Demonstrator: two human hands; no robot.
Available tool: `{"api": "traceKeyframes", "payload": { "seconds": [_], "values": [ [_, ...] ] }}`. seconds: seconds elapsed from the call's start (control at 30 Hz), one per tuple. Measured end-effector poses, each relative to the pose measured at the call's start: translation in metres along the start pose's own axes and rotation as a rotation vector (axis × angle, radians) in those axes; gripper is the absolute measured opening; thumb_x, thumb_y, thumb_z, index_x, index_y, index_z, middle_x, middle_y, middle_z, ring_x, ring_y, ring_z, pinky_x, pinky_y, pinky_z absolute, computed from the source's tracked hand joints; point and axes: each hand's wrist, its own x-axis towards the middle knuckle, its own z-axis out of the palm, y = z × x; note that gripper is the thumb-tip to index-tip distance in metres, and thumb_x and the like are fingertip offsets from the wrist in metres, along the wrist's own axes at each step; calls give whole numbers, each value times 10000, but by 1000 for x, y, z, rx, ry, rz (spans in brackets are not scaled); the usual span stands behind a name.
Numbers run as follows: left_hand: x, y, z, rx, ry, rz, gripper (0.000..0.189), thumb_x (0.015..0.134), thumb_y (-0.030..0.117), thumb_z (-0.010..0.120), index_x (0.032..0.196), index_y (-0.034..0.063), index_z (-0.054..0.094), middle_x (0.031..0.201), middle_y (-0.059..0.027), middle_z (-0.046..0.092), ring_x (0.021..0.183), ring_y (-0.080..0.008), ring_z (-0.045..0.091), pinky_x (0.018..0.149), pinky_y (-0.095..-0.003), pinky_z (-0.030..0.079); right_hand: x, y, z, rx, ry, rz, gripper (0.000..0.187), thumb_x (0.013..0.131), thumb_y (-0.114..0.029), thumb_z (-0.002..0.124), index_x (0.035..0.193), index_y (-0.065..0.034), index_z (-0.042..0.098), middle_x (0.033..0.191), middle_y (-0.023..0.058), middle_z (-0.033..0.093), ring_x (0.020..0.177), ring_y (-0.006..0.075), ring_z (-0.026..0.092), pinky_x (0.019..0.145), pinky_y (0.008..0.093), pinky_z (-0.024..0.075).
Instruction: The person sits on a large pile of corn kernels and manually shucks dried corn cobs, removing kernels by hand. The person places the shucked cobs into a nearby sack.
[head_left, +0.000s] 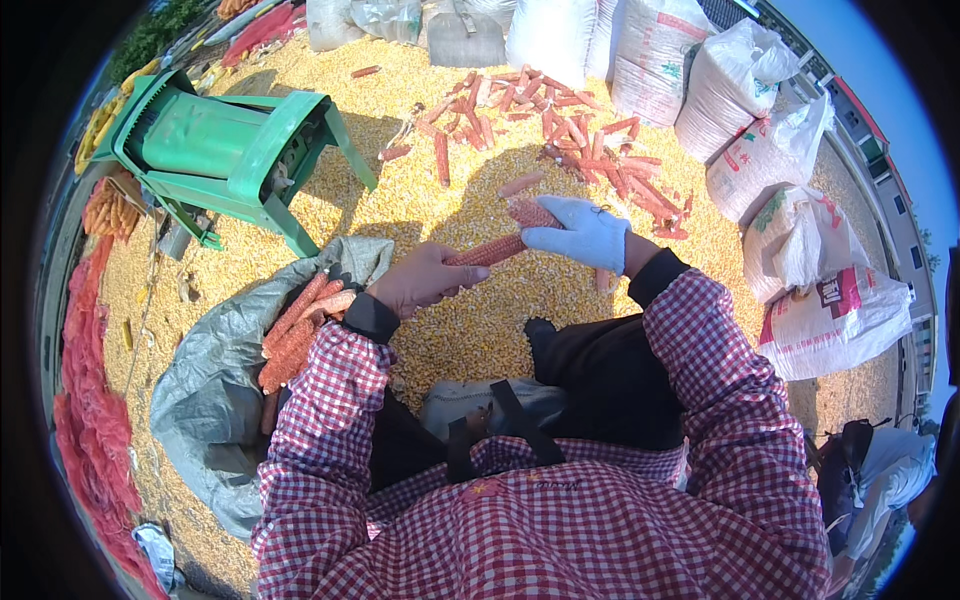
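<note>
My bare left hand (427, 277) grips one end of a reddish corn cob (491, 250). My right hand (581, 231), in a white glove, holds another cob (531, 213), which touches or overlaps the far end of the first. Both cobs look bare of kernels. Beside my left forearm, a grey-green woven sack (217, 375) lies with its mouth spread, and several stripped cobs (294, 345) rest in it. Loose yellow kernels (450, 330) cover the ground below my hands.
A green metal corn sheller (217, 142) stands at the upper left. Scattered cobs (585, 142) lie beyond my hands. Full white woven sacks (660, 60) line the far and right sides. Red netting (94, 390) runs along the left. Another person (877, 480) is at the lower right.
</note>
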Motion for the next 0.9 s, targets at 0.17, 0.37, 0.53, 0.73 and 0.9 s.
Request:
{"api": "traceKeyframes", "payload": {
  "seconds": [0.17,0.37,0.53,0.73,0.9],
  "values": [
    [-8,-6,-3,333,169,187,414,854,440,797,875,41,690,612,-59,542,531,-176,559,552,-399,454,9,-18,12,-68,-112,4,691,953,-573,557,1244,52,581,1208,300,647,1160,445,618,1001,464,476],
    [-10,3,31,1054,603,650,411,863,428,784,871,39,653,618,-130,560,549,-307,579,582,-427,465,23,13,16,270,-70,435,691,940,-594,563,1120,72,609,1012,223,682,989,345,689,844,439,554],
    [-4,-3,13,516,228,275,413,922,453,726,859,57,628,604,-55,547,468,-188,520,466,-337,402,15,2,7,573,-104,265,577,952,-518,606,1168,17,632,944,96,641,912,203,662,694,323,572],
    [4,-10,-10,-647,-328,-174,425,967,457,689,894,47,600,597,71,412,422,-9,316,363,-179,205,11,-6,15,17,159,-266,478,909,-431,688,1140,-17,630,1052,253,667,1004,407,651,855,458,509],
    [-9,1,12,-692,-285,-141,403,974,443,682,903,52,612,590,70,409,425,-21,335,372,-181,226,23,1,21,38,184,-11,542,935,-507,623,1090,12,633,1068,267,676,1045,434,648,910,473,495]
  ]
}}
